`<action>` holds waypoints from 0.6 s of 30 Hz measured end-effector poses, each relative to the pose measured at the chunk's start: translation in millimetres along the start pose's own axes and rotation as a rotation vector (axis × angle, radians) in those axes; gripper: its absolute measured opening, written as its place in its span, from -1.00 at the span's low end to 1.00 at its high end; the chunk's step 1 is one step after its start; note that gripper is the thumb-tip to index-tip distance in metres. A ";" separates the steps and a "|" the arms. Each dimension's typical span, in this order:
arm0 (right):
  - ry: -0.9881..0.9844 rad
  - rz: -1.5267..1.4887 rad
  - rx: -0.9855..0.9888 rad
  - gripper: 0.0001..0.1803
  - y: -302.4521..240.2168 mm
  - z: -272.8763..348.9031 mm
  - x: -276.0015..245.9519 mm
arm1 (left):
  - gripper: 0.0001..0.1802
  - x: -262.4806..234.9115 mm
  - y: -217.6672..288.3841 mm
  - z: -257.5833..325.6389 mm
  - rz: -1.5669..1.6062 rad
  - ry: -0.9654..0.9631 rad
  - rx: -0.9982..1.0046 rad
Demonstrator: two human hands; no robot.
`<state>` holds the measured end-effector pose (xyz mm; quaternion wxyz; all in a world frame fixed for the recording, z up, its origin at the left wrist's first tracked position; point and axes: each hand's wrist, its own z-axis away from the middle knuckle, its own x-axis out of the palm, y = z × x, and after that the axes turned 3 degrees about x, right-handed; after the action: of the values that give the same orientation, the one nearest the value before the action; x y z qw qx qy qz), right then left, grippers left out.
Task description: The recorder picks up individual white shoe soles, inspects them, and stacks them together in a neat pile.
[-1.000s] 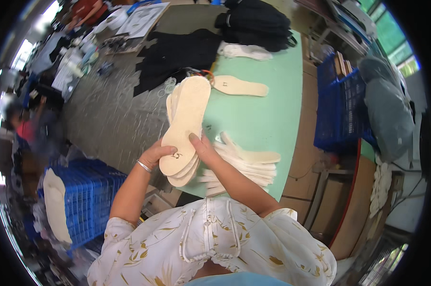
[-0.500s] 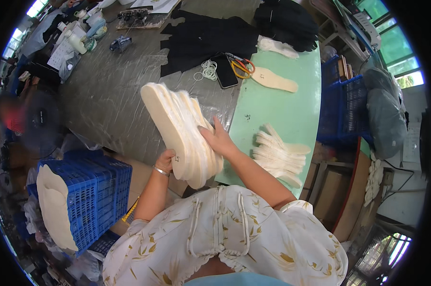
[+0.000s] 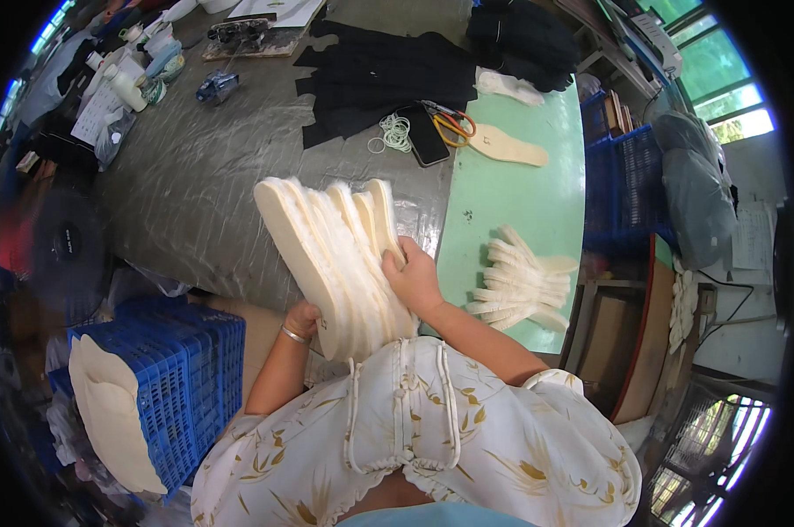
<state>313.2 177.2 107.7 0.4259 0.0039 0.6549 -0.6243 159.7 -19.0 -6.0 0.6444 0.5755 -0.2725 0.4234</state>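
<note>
A thick stack of cream insoles point(image 3: 340, 263) with fluffy white lining is held on edge close to my body, between both hands. My left hand point(image 3: 304, 320), with a bracelet at the wrist, grips the lower left of the stack; its fingers are partly hidden behind it. On the opposite side my right hand point(image 3: 413, 279) closes on the outermost insoles, thumb on the edge. At the top the insoles fan apart a little. A bundle of fleecy insoles point(image 3: 522, 283) lies on the green mat to the right. One flat insole point(image 3: 508, 146) rests farther up that mat.
Beyond the stack, the table bears a phone point(image 3: 429, 140), orange-handled scissors point(image 3: 451, 128), a coil of pale cord point(image 3: 394, 132) and black fabric pieces point(image 3: 388, 75). The green mat point(image 3: 485, 206) covers its right part. Blue crates point(image 3: 182, 378) holding cream sheets stand at lower left.
The stack has come down nearer my body and its upper ends have spread. My right hand has shifted down and right, its fingers now curled round the outer insoles.
</note>
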 end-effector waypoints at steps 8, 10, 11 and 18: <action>0.063 -0.470 0.034 -0.63 40.4 -19.8 -26.9 | 0.03 12.5 -1.5 0.1 -0.104 0.070 0.046; 0.019 -0.845 0.295 -0.62 43.9 -40.3 -54.0 | 0.03 22.3 1.0 -17.3 -0.105 0.067 0.072; 0.043 -1.041 0.424 -0.61 39.1 -51.9 -67.3 | 0.03 21.7 2.4 -9.5 -0.105 0.066 0.082; -0.534 -1.236 0.735 -0.59 78.9 -76.3 2.7 | 0.05 52.3 5.1 -23.6 -0.125 0.044 0.078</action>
<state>311.5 255.8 31.0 0.1142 -0.3726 0.1632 -0.9064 177.9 16.0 36.0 0.6525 0.6067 -0.2050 0.4051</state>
